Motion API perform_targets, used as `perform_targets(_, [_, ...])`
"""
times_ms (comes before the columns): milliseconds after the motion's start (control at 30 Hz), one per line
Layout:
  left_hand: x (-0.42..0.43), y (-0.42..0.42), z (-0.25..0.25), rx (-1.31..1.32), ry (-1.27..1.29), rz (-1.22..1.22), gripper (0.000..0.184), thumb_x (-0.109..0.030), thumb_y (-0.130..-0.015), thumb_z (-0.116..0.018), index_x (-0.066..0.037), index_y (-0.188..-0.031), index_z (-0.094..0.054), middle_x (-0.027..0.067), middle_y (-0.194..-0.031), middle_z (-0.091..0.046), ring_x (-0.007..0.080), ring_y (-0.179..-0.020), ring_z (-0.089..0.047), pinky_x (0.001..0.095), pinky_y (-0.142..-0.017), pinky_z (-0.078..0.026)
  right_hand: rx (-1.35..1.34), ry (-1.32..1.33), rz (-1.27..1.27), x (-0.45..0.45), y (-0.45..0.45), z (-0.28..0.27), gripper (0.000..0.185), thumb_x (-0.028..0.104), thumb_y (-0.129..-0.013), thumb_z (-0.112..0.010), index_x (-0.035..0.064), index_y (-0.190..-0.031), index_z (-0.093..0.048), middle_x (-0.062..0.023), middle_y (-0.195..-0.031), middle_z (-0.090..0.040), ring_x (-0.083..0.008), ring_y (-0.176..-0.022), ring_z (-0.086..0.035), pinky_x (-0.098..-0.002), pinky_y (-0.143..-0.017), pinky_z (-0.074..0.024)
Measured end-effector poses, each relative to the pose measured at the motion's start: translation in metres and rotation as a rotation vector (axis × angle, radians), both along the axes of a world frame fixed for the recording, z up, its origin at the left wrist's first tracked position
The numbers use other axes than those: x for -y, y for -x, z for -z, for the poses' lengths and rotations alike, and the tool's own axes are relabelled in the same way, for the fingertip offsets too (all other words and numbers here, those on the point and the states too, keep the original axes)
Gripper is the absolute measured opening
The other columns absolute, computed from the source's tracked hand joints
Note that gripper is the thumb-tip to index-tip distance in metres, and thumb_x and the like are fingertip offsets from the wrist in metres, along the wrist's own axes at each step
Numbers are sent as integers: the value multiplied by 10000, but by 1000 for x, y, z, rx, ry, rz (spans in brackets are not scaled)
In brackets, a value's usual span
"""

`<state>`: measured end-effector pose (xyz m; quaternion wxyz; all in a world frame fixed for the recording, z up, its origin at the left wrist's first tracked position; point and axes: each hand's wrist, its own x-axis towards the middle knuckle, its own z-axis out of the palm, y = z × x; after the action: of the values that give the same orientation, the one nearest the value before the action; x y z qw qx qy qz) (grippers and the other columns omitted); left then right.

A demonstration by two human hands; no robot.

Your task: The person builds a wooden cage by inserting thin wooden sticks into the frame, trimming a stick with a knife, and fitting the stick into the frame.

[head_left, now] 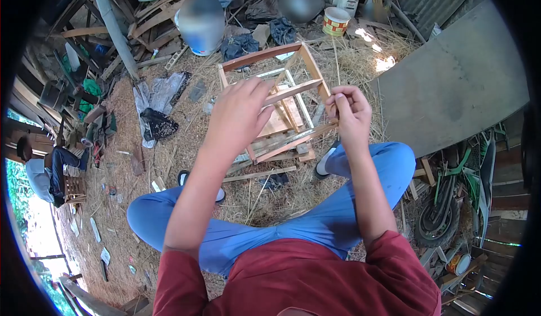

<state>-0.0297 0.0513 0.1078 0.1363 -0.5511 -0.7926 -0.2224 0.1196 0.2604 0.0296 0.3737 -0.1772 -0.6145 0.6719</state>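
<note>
Noted, by size: straw-and-shaving-covered ground (110, 133) across the middle and left of the frame. Flat grey board (451, 85) at upper right. Maroon shirt (315, 276) at bottom centre; above it, blue trousers (315, 220), knees spread to either side. Upper centre, between and beyond the knees: open wooden frame (293, 92) of rails and uprights, resting on the ground, with a crossbar through the middle. Green motorcycle (442, 214), lower right, partly beneath the board's edge. Seated person (39, 175) at far left.

Left hand (239, 113): over the left side of the wooden frame, fingers bent, thumb parted from them near the crossbar's end; cannot tell whether gripping it. Right hand (350, 110): just beside the right side, thumb and forefinger tips brought together; cannot tell whether pinching something small. Yellow-and-red bucket (336, 23), top centre-right. Thin slat (259, 174) lying just below the wooden frame.
</note>
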Motion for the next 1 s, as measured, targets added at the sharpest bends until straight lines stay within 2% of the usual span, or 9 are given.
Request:
perform_targets(67, [-14,3,-9,105,208,15,395,-180,-921,-705,-55,-1293,-663,177,-1139,-712,378,-1041,-685,478,-901,-538,-1,7,49,-2,-5,6,132,23,-1058,-549,-10,-1126,-657,-41,-910,-706,-64,-728,-616,-217,-648,-487])
perform_targets(100, [-19,3,-8,101,212,27,395,-180,-921,-705,-55,-1293,-663,177,-1139,-712,378,-1041,-685,478,-901,-538,26,-35,74,-1,-7,9,124,30,-1058,-556,-6,-1115,-661,-36,-909,-704,-61,-752,-624,-219,-669,-492])
perform_targets(167, [-27,6,-2,153,265,-29,340,-163,-954,-675,-34,-1269,-669,215,-1052,-732,422,-948,-702,503,-813,-564,93,-60,95,-1,-13,9,110,42,-1054,-573,6,-1079,-673,-25,-903,-704,-55,-819,-643,-224,-729,-502])
perform_targets(300, [-27,4,8,178,303,-43,284,-132,-981,-644,-35,-1245,-686,229,-1002,-738,436,-922,-706,520,-805,-564,83,-40,84,-1,-19,17,113,30,-1043,-574,11,-1070,-682,-21,-885,-704,-60,-823,-649,-230,-729,-503])
perform_targets(467, [-26,-1,19,140,154,-56,254,-111,-991,-636,-35,-1226,-698,211,-1037,-740,417,-931,-713,501,-802,-575,61,-85,73,1,-19,24,115,21,-1027,-581,7,-1072,-686,-22,-875,-712,-61,-807,-649,-237,-720,-501])
perform_targets(700, [-27,-4,21,114,161,-64,250,-111,-997,-635,-43,-1228,-701,197,-1063,-745,410,-920,-720,483,-774,-587,118,-222,118,2,-25,11,128,5,-983,-599,11,-1042,-712,-31,-834,-741,-67,-738,-661,-245,-689,-519])
perform_targets(1000, [-29,-8,20,90,175,-110,247,-135,-1010,-617,-63,-1234,-691,192,-1048,-743,417,-883,-717,488,-743,-589,107,-198,62,5,-34,7,124,4,-988,-589,12,-1045,-699,-23,-833,-729,-60,-727,-646,-245,-678,-510])
